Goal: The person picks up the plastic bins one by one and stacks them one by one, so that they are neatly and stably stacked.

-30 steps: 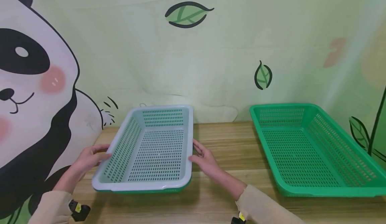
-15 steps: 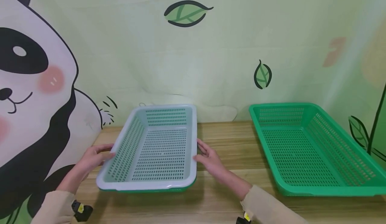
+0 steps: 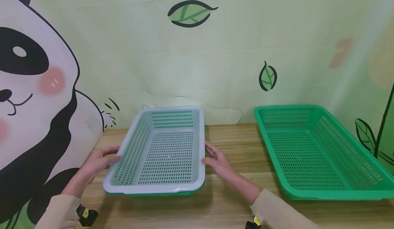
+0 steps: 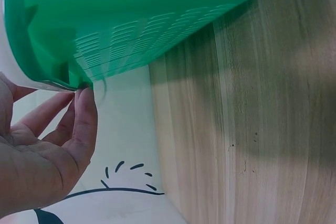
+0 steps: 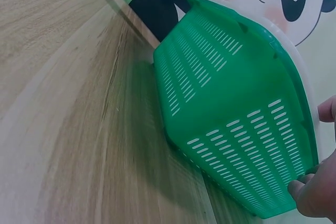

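A white perforated plastic basket (image 3: 160, 189) sits nested inside a green one (image 5: 220, 95), whose sides fill much of both wrist views. On the left, my left hand (image 3: 97, 161) grips the long rim, thumb on top and fingers curled beneath it. My right hand (image 3: 222, 164) holds the opposite rim the same way. In the left wrist view, the fingertips (image 4: 84, 109) hook under the green rim. Shadow surrounds the base, and I cannot tell whether the pair is fully off the table. The white basket has nothing in it.
To the right, another green perforated basket (image 3: 335, 195) stands on the wooden table (image 3: 231, 201), with bare wood between it and the nested pair. A cloth backdrop (image 3: 221, 68) with a panda and leaves hangs just behind the table.
Both hands have shifted the nested baskets a little to the right, closer to the other green basket. Their grips look the same, and the other green basket stays put.
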A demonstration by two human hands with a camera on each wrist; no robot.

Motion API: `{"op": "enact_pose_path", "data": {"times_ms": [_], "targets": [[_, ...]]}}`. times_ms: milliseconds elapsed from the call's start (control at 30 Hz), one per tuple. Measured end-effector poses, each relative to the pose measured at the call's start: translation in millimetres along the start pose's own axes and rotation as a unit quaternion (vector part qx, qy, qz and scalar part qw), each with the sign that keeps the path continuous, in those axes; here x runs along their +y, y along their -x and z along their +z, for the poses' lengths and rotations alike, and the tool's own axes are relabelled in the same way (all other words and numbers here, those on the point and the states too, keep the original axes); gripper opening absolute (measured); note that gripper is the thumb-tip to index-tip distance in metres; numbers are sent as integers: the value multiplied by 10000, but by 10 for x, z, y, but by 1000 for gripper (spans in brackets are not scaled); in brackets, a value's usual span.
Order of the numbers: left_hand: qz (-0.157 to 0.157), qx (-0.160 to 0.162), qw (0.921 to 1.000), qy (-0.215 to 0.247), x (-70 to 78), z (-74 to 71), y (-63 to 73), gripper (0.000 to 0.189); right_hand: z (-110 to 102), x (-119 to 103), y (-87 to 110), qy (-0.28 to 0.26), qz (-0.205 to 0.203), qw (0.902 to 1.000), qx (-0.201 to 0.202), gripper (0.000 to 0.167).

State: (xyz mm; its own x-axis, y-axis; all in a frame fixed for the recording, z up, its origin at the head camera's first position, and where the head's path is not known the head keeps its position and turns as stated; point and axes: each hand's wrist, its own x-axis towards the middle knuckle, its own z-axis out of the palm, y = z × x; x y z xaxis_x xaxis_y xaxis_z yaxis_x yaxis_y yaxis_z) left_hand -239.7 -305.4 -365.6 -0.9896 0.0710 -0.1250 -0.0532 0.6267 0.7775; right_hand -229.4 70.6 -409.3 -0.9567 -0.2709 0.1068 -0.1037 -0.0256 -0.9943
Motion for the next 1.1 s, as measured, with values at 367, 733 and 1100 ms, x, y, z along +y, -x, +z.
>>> {"op": "enact_pose_path", "data": {"times_ms": [367,733,1100], "targets": [[-44,-38,9999,-146,48,9,11,57,1,-18,4,-5,112,9999,21,70],[-169,0,9992,-359,265,35,78,58,-54,-13,56,132,206,9995,-210,61],[54,103,9999,-53,584,166,155,54,-240,-197,194,602,204,9977,-237,54]]}}
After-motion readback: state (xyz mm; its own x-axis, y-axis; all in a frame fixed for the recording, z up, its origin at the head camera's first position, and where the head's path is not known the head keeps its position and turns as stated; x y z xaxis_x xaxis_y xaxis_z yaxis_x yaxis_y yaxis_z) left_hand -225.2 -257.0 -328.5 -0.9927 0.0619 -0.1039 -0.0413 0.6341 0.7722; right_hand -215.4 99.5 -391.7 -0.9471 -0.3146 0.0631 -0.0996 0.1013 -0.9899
